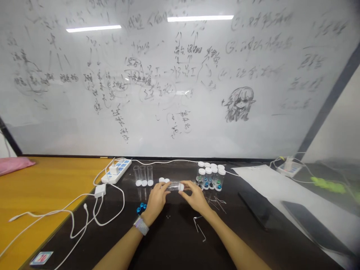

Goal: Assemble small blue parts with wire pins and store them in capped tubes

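A clear plastic tube [173, 186] with a white cap on its right end lies sideways between my hands, above the dark table. My left hand [156, 199] grips its left end with thumb and fingers. At the capped end, my right hand [196, 197] pinches the tube. Two white caps [164, 180] lie just behind the left fingers. Left of my left hand are several shiny blue small parts [141, 207]. Tiny pale bits [168, 216] rest on the table below the tube. Thin bent metal rods [199, 228] lie near my right wrist.
Three clear tubes [143, 174] stand on white caps at back left. Several white-capped tubes [210, 176] with blue and green contents stand at back right. A power strip [116, 170] and white cables [73, 221] occupy the left; dark flat devices [315, 223] lie right.
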`<control>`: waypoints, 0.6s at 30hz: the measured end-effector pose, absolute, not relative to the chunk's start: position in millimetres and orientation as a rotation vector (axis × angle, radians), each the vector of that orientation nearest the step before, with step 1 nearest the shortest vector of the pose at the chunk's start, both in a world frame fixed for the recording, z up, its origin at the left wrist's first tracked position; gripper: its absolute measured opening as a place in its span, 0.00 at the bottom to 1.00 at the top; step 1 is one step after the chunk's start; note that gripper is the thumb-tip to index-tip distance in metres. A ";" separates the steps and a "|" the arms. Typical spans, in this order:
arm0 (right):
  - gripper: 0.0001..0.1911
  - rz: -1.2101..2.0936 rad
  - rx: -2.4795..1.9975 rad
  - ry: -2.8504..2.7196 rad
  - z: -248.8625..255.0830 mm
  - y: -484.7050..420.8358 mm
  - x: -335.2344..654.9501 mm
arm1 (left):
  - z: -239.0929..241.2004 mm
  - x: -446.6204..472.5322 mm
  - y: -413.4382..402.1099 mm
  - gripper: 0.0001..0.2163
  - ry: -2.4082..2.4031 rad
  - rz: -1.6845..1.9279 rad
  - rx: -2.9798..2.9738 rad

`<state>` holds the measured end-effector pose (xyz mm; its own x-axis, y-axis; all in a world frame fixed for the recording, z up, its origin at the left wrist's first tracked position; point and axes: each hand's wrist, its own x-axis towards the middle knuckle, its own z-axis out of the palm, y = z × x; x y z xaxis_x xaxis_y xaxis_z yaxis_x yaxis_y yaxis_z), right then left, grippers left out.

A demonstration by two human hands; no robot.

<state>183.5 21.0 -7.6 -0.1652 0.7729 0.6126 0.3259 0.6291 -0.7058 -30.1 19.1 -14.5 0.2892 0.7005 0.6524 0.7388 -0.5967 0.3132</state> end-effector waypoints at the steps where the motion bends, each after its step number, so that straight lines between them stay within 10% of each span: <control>1: 0.17 0.518 -0.883 -1.749 -7.9 20.6 183.4 | -15.1 -31.1 20.3 0.19 -1.370 -1.220 -2.483; 18: 0.14 0.617 -0.833 -1.640 -13.1 24.5 181.6 | -15.0 -29.1 15.4 0.20 -1.247 -1.278 -2.548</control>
